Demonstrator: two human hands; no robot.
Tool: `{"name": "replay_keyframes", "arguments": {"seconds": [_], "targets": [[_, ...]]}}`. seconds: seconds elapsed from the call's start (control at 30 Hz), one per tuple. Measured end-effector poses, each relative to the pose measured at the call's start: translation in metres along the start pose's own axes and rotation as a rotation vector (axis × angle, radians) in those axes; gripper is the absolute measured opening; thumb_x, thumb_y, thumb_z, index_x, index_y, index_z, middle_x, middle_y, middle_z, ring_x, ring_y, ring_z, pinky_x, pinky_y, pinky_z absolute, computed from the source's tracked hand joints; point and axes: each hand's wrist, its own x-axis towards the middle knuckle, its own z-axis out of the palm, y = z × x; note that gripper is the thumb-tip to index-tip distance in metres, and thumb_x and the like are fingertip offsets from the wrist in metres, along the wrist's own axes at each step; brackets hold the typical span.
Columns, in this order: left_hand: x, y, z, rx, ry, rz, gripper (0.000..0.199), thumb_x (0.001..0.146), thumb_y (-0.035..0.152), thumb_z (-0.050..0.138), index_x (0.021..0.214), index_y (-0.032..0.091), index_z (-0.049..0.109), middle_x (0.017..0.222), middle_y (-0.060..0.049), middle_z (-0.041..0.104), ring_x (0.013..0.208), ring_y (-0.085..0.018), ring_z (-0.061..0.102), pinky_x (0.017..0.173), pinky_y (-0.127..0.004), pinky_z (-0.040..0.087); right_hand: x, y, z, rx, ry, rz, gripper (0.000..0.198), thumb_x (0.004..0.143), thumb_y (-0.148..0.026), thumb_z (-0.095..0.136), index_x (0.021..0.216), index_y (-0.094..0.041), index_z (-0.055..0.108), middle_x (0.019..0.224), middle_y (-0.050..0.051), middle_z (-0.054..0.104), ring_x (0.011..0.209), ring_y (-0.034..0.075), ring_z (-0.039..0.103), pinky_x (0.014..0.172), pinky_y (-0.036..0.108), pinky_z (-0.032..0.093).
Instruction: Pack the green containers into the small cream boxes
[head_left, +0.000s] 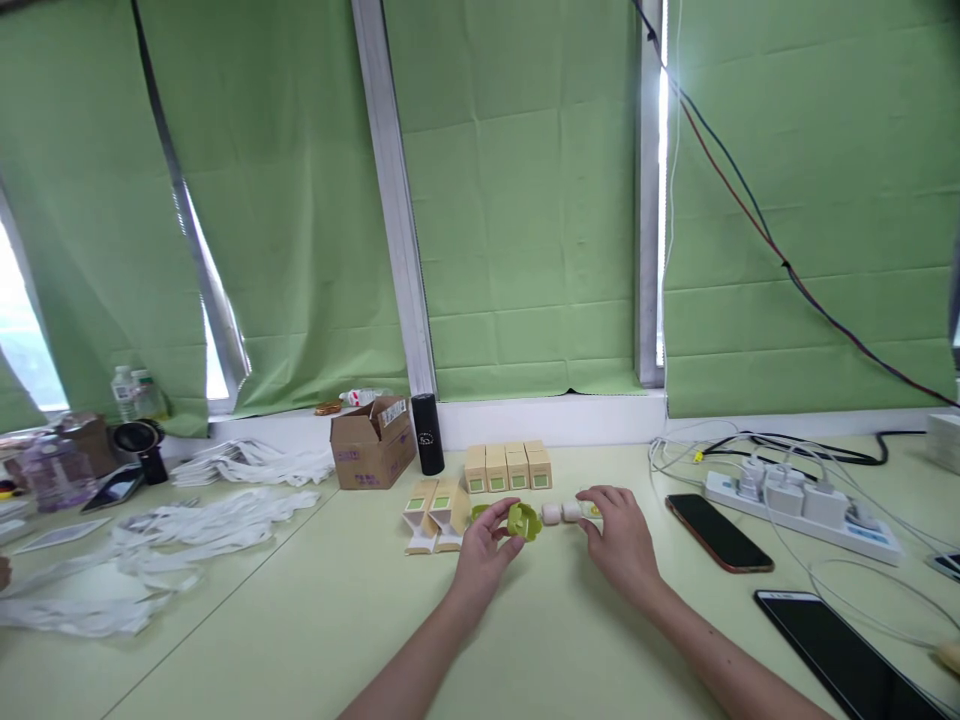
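– The left hand (480, 555) grasps a green piece (524, 521) between thumb and fingers, just above the table (300, 620). The right hand (619, 535) lies released, its fingertips touching two small white caps (561, 513) in a row beside the piece.

– What can go wrong here?

– I think the caps are round and light. A small push from the fingers may roll them toward the boxes (507, 467) behind, or toward the phone (712, 532) on the right.

– And the green piece?

– The grip is only at its edge, so it may slip down.
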Motion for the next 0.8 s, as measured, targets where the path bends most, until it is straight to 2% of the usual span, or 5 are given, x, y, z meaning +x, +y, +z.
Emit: {"name": "replay_keyframes", "arguments": {"seconds": [0.2,0.33,0.43,0.67,0.8], "targets": [[0.0,-0.002,0.0,-0.075,-0.009,-0.056,0.063,0.068,0.04,0.091,0.123,0.019,0.068,0.132,-0.017,0.068,0.112,-0.03,0.066,0.099,-0.042,0.049,0.017,0.002,0.006,-0.404,-0.156,-0.145,0.043,0.079,-0.007,0.063,0.117,-0.022,0.074,0.137,0.014,0.059,0.135,0.035,0.039,0.109,0.046,0.03],[-0.001,-0.003,-0.001,-0.062,-0.007,-0.056,0.063,0.068,0.039,0.091,0.123,0.019,0.068,0.135,-0.017,0.067,0.118,-0.033,0.065,0.101,-0.044,0.048,0.027,0.001,0.016,-0.435,-0.232,-0.138,0.036,0.078,-0.01,0.064,0.11,-0.019,0.077,0.141,0.016,0.056,0.138,0.036,0.034,0.114,0.047,0.021],[0.0,-0.002,-0.002,-0.043,-0.001,-0.055,0.062,0.069,0.04,0.09,0.123,0.019,0.068,0.132,-0.017,0.068,0.121,-0.034,0.064,0.101,-0.044,0.048,0.03,0.001,0.022,-0.401,-0.233,-0.119,0.026,0.079,-0.01,0.062,0.096,-0.019,0.079,0.135,0.016,0.06,0.136,0.036,0.037,0.114,0.047,0.021],[0.003,-0.005,-0.004,-0.028,0.011,-0.008,0.062,0.071,0.043,0.088,0.125,0.019,0.067,0.127,-0.016,0.071,0.119,-0.033,0.064,0.1,-0.042,0.048,0.027,0.005,0.015,-0.219,-0.157,-0.04,0.025,0.079,-0.012,0.062,0.097,-0.02,0.078,0.126,0.015,0.064,0.132,0.034,0.04,0.11,0.048,0.027],[0.006,-0.012,-0.007,-0.025,0.03,0.035,0.065,0.074,0.046,0.086,0.129,0.018,0.066,0.128,-0.016,0.071,0.116,-0.031,0.065,0.102,-0.042,0.048,0.023,-0.003,0.011,0.343,-0.038,0.206,0.025,0.085,-0.039,0.065,0.099,-0.022,0.077,0.114,0.014,0.07,0.117,0.036,0.054,0.099,0.051,0.041]]}}
